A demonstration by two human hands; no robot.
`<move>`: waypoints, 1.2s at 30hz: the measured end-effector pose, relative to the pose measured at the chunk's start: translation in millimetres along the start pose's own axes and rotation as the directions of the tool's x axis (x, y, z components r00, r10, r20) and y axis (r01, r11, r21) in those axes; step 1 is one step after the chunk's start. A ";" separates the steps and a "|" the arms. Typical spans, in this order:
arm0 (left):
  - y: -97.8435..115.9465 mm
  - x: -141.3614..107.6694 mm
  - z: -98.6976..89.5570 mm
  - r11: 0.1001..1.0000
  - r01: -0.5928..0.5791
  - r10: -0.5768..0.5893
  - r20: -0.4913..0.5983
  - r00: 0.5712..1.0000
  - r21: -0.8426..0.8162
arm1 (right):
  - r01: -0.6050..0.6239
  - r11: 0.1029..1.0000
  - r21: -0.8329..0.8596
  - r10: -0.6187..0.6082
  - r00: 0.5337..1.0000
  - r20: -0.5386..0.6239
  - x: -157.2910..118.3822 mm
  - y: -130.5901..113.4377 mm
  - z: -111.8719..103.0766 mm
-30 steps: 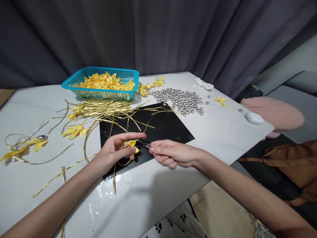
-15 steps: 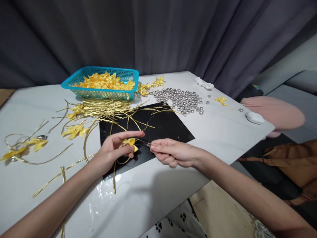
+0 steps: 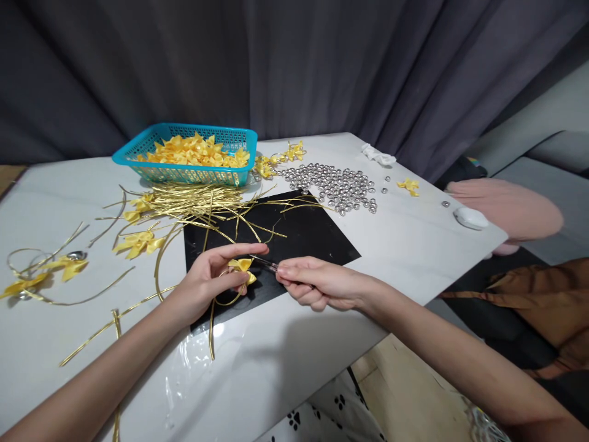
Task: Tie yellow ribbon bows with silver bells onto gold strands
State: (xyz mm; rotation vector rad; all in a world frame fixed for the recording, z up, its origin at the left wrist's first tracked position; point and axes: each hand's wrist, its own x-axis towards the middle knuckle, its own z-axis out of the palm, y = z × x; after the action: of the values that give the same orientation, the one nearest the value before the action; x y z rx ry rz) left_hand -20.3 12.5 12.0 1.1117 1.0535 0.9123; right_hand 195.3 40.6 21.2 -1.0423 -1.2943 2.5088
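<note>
My left hand (image 3: pixel 211 279) pinches a yellow ribbon bow (image 3: pixel 241 266) between thumb and fingers, its index finger stretched out above. A gold cord (image 3: pixel 212 328) loops below the bow and hangs down past the black mat. My right hand (image 3: pixel 317 282) is closed around a thin, pointed metal tool (image 3: pixel 265 263), which looks like tweezers; most of its handle is hidden in the fist. The tool's tip points left, close to my left index fingertip and just above the bow. Both hands are over the black mat (image 3: pixel 304 233).
Behind the mat lies a heap of gold cords (image 3: pixel 193 201), with a teal basket (image 3: pixel 184 166) of yellow bows beyond. Silver beads (image 3: pixel 340 187) are scattered right of it. Finished-looking bows with cord (image 3: pixel 69 267) lie at left. A white computer mouse (image 3: pixel 470 218) sits by the right edge.
My right hand and the pointed tool have shifted slightly left, bringing the tip closer to my left index finger. The left hand keeps its pinch on the bow.
</note>
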 end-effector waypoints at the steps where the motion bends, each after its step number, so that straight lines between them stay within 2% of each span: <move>1: 0.3 0.0 0.3 1.000 0.001 -0.001 -0.003 1.000 0.003 | 0.007 0.999 -0.040 -0.007 1.000 -0.007 -0.7 0.0 -0.1; 3: 1.0 0.3 1.3 1.000 -0.006 0.006 -0.029 1.000 0.003 | 0.059 0.973 -0.224 -0.079 0.993 -0.082 -4.2 -0.2 -1.3; 4: 1.2 0.5 1.9 1.000 -0.012 0.012 -0.049 0.999 -0.002 | 0.088 0.926 -0.367 -0.151 0.978 -0.147 -7.1 -0.4 -2.6; 6: 0.5 1.2 2.8 0.999 -0.038 0.036 -0.088 0.995 -0.017 | 0.063 0.739 -0.670 -0.325 0.906 -0.273 -14.0 -1.1 -6.6; 8: -1.7 2.0 3.0 0.997 -0.067 0.063 -0.109 0.992 -0.028 | -0.120 0.484 -0.867 -0.448 0.817 -0.363 -20.2 -2.6 -11.7; 9: -3.2 2.3 2.8 0.996 -0.081 0.077 -0.109 0.991 -0.032 | -0.246 0.350 -0.904 -0.486 0.777 -0.399 -22.2 -3.8 -14.1; 11: -6.3 2.9 2.1 0.994 -0.095 0.090 -0.085 0.992 -0.049 | -0.474 0.096 -0.875 -0.554 0.705 -0.443 -23.2 -7.4 -17.2; 12: -7.6 3.2 1.9 0.993 -0.095 0.090 -0.071 0.993 -0.066 | -0.556 -0.001 -0.831 -0.585 0.675 -0.450 -22.3 -9.9 -17.5; 14: -9.4 3.7 1.9 0.989 -0.091 0.087 -0.042 0.995 -0.114 | -0.633 -0.104 -0.767 -0.633 0.637 -0.440 -17.8 -16.4 -15.2; 16: -9.9 3.8 2.6 0.984 -0.089 0.086 -0.030 0.996 -0.151 | -0.589 -0.109 -0.801 -0.682 0.630 -0.370 -10.7 -24.8 -9.5; 17: -9.9 3.6 3.0 0.983 -0.094 0.090 -0.037 0.995 -0.157 | -0.504 -0.109 -0.857 -0.708 0.644 -0.289 -6.2 -29.4 -5.9; 19: -10.1 3.0 3.7 0.981 -0.112 0.103 -0.065 0.993 -0.156 | -0.188 -0.147 -0.971 -0.717 0.696 -0.026 4.6 -38.4 1.0; 21: -10.4 2.2 4.2 0.979 -0.131 0.115 -0.106 0.988 -0.156 | 0.205 -0.182 -0.962 -0.617 0.737 0.274 17.0 -45.5 5.0; 22: -10.4 1.8 4.5 0.978 -0.132 0.113 -0.124 0.986 -0.160 | 0.338 -0.150 -0.929 -0.567 0.740 0.361 23.1 -47.9 5.3; 23: -10.4 1.5 4.8 0.978 -0.125 0.102 -0.142 0.985 -0.165 | 0.414 -0.109 -0.904 -0.542 0.737 0.403 28.8 -49.2 4.5; 27: -8.5 2.0 6.6 0.978 -0.053 0.013 -0.198 0.980 -0.200 | 0.447 0.054 -0.893 -0.580 0.742 0.337 41.8 -46.6 -5.5; 32: -8.1 5.6 6.8 0.986 0.013 -0.040 -0.160 0.986 -0.167 | 0.447 0.335 -0.829 -0.569 0.798 0.200 39.0 -40.2 -13.0; 34: -8.5 6.9 6.4 0.992 0.018 -0.036 -0.144 0.989 -0.128 | 0.437 0.352 -0.827 -0.599 0.785 0.160 37.1 -39.4 -12.5; 36: -8.2 7.8 6.4 0.994 0.008 -0.024 -0.143 0.989 -0.105 | 0.431 0.301 -0.851 -0.644 0.749 0.152 35.8 -39.1 -11.1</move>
State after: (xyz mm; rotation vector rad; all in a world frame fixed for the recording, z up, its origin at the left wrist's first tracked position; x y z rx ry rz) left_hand -11.6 16.6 3.2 0.9602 1.1180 1.0357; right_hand 168.0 86.9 28.0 -0.7085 -2.3790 1.0993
